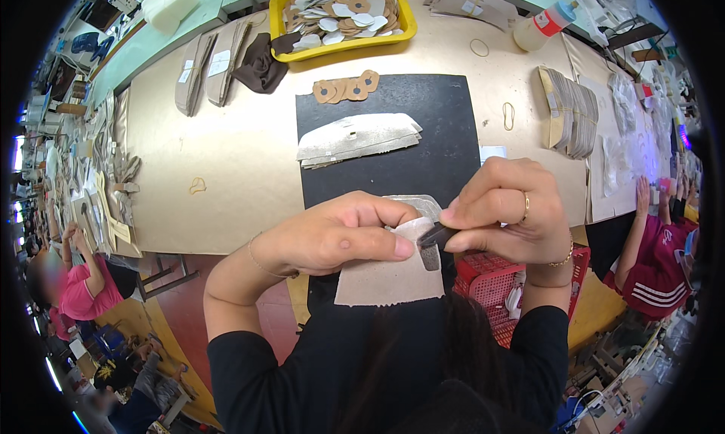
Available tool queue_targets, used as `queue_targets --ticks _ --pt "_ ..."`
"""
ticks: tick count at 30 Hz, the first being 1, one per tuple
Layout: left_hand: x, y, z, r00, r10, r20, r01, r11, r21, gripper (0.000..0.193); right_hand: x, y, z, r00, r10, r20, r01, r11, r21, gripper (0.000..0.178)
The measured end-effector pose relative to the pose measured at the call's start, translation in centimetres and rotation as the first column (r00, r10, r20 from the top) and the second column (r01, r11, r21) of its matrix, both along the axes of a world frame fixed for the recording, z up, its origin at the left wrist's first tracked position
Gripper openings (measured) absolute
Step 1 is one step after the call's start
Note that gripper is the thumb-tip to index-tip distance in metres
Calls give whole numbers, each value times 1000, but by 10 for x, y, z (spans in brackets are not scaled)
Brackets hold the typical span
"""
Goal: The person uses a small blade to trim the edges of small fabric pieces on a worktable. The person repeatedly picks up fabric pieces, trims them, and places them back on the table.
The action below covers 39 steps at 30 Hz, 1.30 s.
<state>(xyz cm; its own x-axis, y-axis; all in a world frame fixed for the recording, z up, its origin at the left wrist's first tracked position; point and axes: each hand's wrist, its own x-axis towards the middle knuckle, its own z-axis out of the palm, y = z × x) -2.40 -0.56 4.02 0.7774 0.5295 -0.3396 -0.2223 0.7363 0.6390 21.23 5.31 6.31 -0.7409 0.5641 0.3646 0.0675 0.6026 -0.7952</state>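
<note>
My left hand point(343, 237) is closed on a beige sheet-like piece point(389, 279), thumb on top, holding it above the table's near edge. A dark grey patch point(431, 258) shows on the piece's right side. My right hand point(513, 207) pinches a small black flat thing point(438, 236) against that side, near the patch; its exact kind is unclear. Beyond my hands, a stack of whitish curved pieces point(359, 141) lies on a black mat point(442, 124). Behind it sit several overlapping tan pieces with black dots point(349, 89).
A yellow tray point(411, 27) of small tan and white pieces stands at the back. Bundled pieces point(566, 109) lie right, others point(195, 75) left beside a dark cloth point(263, 67). A bottle point(540, 30) stands far right. A red basket point(483, 287) is below the table edge. Other people work both sides.
</note>
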Motion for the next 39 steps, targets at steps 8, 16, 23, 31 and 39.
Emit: queue_targets --ticks 8,16,23,31,39 --pt "0 2 -2 999 -25 -24 25 999 28 25 2 2 1 999 19 33 -19 1000 17 21" --pt "2 -2 -1 983 79 -169 -65 994 83 32 5 -7 -12 983 -156 -98 119 943 -310 24" --pt "5 -9 -10 986 25 -164 32 942 334 27 -4 -6 -63 914 -405 -2 378 855 -356 23" --pt "19 -16 -92 730 142 -669 238 865 443 28 3 -11 -76 861 -505 -55 430 782 -451 22" --pt "19 -49 -106 389 504 -771 486 599 637 24 6 -14 -74 846 -527 -79 432 766 -476 22"
